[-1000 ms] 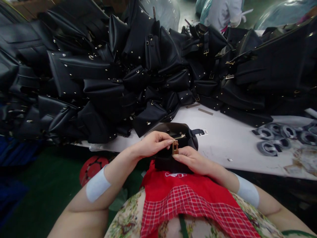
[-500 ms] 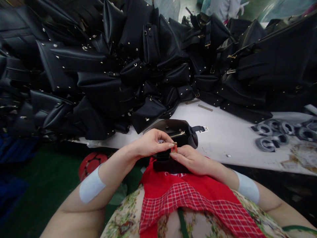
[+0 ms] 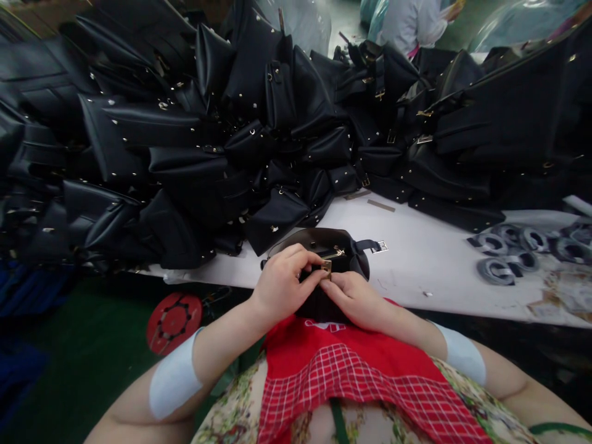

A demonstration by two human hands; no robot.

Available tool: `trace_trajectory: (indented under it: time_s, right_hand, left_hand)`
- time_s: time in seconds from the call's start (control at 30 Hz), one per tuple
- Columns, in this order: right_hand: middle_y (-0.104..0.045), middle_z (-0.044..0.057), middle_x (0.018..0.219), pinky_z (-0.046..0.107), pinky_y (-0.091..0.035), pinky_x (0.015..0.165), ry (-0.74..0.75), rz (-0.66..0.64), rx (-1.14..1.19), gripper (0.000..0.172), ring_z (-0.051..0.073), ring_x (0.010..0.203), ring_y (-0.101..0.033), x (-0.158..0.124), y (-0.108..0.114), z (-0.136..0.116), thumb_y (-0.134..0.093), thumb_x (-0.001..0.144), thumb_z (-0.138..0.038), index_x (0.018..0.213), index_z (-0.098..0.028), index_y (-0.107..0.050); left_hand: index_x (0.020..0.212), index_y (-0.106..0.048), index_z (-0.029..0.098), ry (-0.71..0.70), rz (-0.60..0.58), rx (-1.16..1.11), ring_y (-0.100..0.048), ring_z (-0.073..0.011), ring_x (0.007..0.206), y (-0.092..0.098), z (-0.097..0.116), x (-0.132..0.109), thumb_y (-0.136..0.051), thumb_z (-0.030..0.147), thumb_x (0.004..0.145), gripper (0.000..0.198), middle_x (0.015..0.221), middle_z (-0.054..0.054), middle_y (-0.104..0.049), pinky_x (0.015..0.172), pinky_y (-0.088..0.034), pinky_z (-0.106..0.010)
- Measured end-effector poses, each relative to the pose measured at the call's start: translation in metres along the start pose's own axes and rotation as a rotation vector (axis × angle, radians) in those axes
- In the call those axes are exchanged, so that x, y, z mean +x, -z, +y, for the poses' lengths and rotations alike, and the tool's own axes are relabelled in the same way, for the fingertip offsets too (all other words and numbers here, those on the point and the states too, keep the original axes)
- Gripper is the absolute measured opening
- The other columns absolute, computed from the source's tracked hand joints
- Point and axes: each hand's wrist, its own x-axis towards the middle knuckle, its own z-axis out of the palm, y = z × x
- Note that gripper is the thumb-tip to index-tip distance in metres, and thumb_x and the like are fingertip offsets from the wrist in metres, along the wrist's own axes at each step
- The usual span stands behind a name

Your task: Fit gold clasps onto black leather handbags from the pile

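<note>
A small black handbag (image 3: 359, 260) stands at the table's front edge before my body, its top gaping and a gold zip (image 3: 337, 253) showing inside. A strap with a silver-looking buckle (image 3: 380, 246) sticks out to its right. At the bag's near side, my left hand (image 3: 285, 280) pinches a small gold metal clasp (image 3: 327, 266) between thumb and fingers. My right hand (image 3: 357, 297) is closed at the clasp's lower edge, its fingertips meeting my left thumb. Both hands partly cover the bag's front, so how the clasp is attached is hidden.
Black bags (image 3: 272, 216) with metal fittings are heaped across the back and left of the white table (image 3: 398, 259). Rolled dark straps (image 3: 496, 270) lie at the right. A red round stool (image 3: 174, 324) stands lower left. Beyond the heap is a person in a pale sleeve (image 3: 409, 24).
My left hand has turned, its fingers now arched over the clasp and its thumb lower. The clasp, reddish before, now shows its gold face. My right hand has barely moved.
</note>
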Motion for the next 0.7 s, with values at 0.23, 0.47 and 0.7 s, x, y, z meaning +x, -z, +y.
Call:
trace_trajectory:
  time_s: [0.23,0.47,0.7]
  right_hand:
    - [-0.064,0.004,0.068,0.028,-0.025,0.057,0.005,0.014,-0.302,0.04,0.013,0.058,-0.052,-0.004,0.0,-0.009,-0.035,0.098,-0.035,0.069,-0.017,-0.055]
    - [-0.066,0.005,0.068,0.029,-0.024,0.057,0.015,0.025,-0.355,0.04,0.013,0.057,-0.053,-0.007,-0.001,-0.008,-0.034,0.098,-0.033,0.069,-0.016,-0.056]
    - [-0.065,0.004,0.069,0.026,-0.031,0.057,-0.021,0.022,-0.132,0.041,0.014,0.062,-0.056,-0.002,0.001,0.003,-0.036,0.097,-0.033,0.068,-0.016,-0.058]
  left_hand:
    - [0.086,-0.068,0.018,-0.053,0.174,-0.025,-0.058,-0.0118,0.071,-0.014,0.0,-0.008,-0.064,0.02,0.086,0.004,0.077,0.0,-0.063,0.066,-0.046,-0.024]
    - [0.084,-0.062,0.017,-0.058,0.168,0.075,-0.059,-0.0149,0.077,-0.023,0.006,-0.009,-0.055,0.016,0.09,0.009,0.081,-0.003,-0.063,0.071,-0.047,-0.027]
    - [0.08,-0.058,0.017,-0.063,-0.165,-0.098,-0.057,-0.0155,0.078,-0.014,0.013,-0.008,-0.055,0.015,0.088,0.009,0.082,-0.003,-0.06,0.071,-0.046,-0.028]
